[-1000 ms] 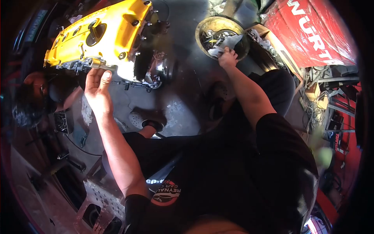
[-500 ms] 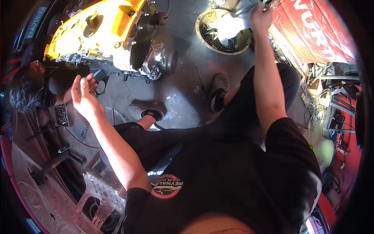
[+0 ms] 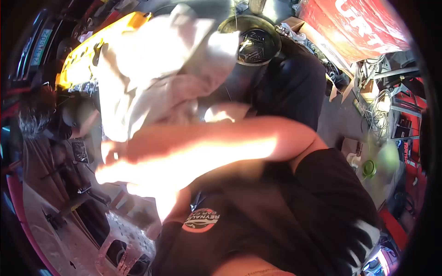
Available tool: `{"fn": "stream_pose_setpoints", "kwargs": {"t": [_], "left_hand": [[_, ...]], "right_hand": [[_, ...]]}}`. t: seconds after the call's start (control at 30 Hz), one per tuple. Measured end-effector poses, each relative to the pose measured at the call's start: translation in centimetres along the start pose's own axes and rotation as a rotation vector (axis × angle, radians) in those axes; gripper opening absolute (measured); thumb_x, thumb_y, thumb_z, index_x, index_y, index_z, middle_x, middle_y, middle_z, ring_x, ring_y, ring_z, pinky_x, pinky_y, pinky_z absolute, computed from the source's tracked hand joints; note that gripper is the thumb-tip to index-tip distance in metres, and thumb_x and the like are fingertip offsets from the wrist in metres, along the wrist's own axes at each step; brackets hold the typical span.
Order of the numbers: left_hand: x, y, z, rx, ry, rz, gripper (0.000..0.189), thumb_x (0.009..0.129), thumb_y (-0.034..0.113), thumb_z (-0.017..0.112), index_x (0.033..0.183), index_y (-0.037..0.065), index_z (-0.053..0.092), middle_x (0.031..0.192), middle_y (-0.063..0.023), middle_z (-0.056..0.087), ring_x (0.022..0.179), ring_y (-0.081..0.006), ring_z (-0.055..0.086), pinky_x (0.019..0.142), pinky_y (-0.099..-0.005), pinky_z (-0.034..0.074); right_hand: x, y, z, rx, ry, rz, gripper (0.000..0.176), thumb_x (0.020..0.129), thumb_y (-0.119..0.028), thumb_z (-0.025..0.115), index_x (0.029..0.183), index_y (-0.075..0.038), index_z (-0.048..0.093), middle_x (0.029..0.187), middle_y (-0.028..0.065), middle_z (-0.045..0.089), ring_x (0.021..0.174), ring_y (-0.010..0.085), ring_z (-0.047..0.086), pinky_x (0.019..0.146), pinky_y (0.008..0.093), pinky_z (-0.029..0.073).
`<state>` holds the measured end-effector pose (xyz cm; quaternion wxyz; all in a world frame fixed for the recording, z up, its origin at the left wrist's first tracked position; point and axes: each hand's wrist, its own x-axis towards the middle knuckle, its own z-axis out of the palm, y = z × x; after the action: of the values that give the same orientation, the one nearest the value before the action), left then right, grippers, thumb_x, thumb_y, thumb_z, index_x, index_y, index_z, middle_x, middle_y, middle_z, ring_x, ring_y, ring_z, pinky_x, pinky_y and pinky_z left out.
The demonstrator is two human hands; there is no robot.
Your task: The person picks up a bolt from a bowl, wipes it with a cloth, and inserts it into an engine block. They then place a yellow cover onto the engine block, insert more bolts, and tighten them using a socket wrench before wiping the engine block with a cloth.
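Observation:
A large pale cloth [image 3: 156, 60], blurred and partly overexposed, spreads in front of the yellow-covered engine [image 3: 85, 50] and hides most of it. My right arm crosses my body to the left. At its end, my right hand [image 3: 113, 161] is closed at the lower left end of the cloth, its fingers smeared by glare. My left forearm rises from its sleeve and passes behind the right arm. Glare and overlap hide my left hand, so its fingers cannot be made out.
A round metal basin [image 3: 276, 34] with dark tools or parts stands on the floor ahead. Another person's head [image 3: 34, 110] is at the left. A plastic chair [image 3: 131, 234] stands lower left; cardboard [image 3: 331, 50], cables [image 3: 380, 108] and a red sheet [image 3: 359, 27] lie right.
My right hand has swung from beside the basin across to the left, bringing the pale cloth away from the basin. My left hand, raised with fingers visible before, is now obscured.

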<state>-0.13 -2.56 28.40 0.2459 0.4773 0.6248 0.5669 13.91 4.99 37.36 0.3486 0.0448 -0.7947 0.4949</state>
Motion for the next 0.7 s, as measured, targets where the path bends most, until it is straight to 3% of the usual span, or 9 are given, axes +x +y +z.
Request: {"fn": "stream_pose_setpoints", "kwargs": {"t": [0.2,0.27,0.33,0.37,0.4,0.47,0.53,0.63,0.7], "left_hand": [[-7.0,-0.3,-9.3,0.293,0.237,-0.289,0.033,0.095,0.016,0.061,0.124,0.001,0.058,0.112,-0.0146,0.064,0.100,-0.0246,0.062,0.094,-0.0369,0.049],[-8.9,0.1,-11.7,0.371,0.320,-0.366,0.035,0.094,0.017,0.061,0.125,0.001,0.057,0.113,-0.0140,0.063,0.102,-0.0245,0.061,0.095,-0.0365,0.048],[-10.2,0.4,-13.4,0.424,0.375,-0.424,0.037,0.094,0.018,0.062,0.126,0.001,0.056,0.115,-0.0134,0.062,0.104,-0.0244,0.060,0.096,-0.0362,0.047],[-10.3,0.6,-13.7,0.442,0.389,-0.441,0.038,0.093,0.018,0.063,0.126,0.002,0.056,0.115,-0.0131,0.062,0.105,-0.0244,0.060,0.096,-0.0360,0.047],[-10.4,0.9,-13.8,0.462,0.410,-0.438,0.039,0.093,0.018,0.063,0.127,0.002,0.055,0.116,-0.0128,0.061,0.106,-0.0243,0.059,0.097,-0.0358,0.047],[-10.1,1.6,-13.4,0.497,0.418,-0.420,0.040,0.092,0.019,0.064,0.128,0.002,0.054,0.117,-0.0122,0.060,0.108,-0.0242,0.058,0.097,-0.0355,0.046],[-8.8,1.8,-12.9,0.522,0.392,-0.382,0.042,0.092,0.020,0.065,0.129,0.003,0.054,0.118,-0.0116,0.059,0.110,-0.0242,0.057,0.098,-0.0351,0.045],[-5.3,1.5,-12.8,0.591,0.288,-0.283,0.045,0.091,0.021,0.066,0.130,0.003,0.052,0.120,-0.0107,0.058,0.112,-0.0240,0.055,0.099,-0.0346,0.044],[-2.1,0.8,-13.3,0.663,0.183,-0.213,0.047,0.090,0.022,0.067,0.131,0.004,0.052,0.122,-0.0101,0.057,0.114,-0.0239,0.054,0.100,-0.0342,0.044]], "right_hand": [[-1.2,1.9,4.4,0.181,-0.104,-0.046,0.039,0.073,-0.013,0.073,0.110,-0.006,0.062,0.101,0.0150,0.062,0.088,0.0323,0.067,0.076,0.0438,0.053],[-0.1,4.9,5.3,0.237,-0.096,-0.022,0.036,0.081,-0.015,0.071,0.112,-0.005,0.057,0.103,0.0155,0.060,0.093,0.0280,0.064,0.078,0.0390,0.053],[0.1,6.6,5.0,0.100,0.055,-0.066,0.051,0.071,-0.024,0.082,0.116,-0.010,0.060,0.119,0.0129,0.057,0.110,0.0324,0.057,0.093,0.0437,0.047],[-0.5,7.3,5.4,0.087,0.056,-0.039,0.061,0.072,-0.027,0.083,0.124,-0.011,0.056,0.124,0.0141,0.054,0.115,0.0351,0.054,0.097,0.0447,0.045],[-0.4,8.5,6.3,0.069,0.055,-0.051,0.071,0.072,-0.030,0.085,0.133,-0.012,0.052,0.128,0.0154,0.052,0.120,0.0377,0.050,0.102,0.0457,0.043],[-0.5,10.1,7.7,0.320,-0.147,0.187,0.088,0.074,-0.031,0.084,0.146,-0.011,0.037,0.134,0.0193,0.048,0.126,0.0399,0.048,0.106,0.0441,0.040],[-0.7,11.6,9.9,0.655,-0.155,0.322,0.090,0.076,-0.027,0.083,0.148,-0.006,0.033,0.140,0.0207,0.046,0.132,0.0372,0.045,0.108,0.0421,0.039],[-1.1,12.8,13.1,0.665,-0.079,0.403,0.088,0.078,-0.025,0.080,0.148,-0.007,0.030,0.135,0.0234,0.051,0.122,0.0403,0.054,0.102,0.0437,0.045],[-0.4,12.6,13.3,0.629,-0.072,0.466,0.081,0.081,-0.021,0.078,0.147,-0.003,0.032,0.137,0.0222,0.050,0.127,0.0335,0.051,0.106,0.0395,0.041]]}}
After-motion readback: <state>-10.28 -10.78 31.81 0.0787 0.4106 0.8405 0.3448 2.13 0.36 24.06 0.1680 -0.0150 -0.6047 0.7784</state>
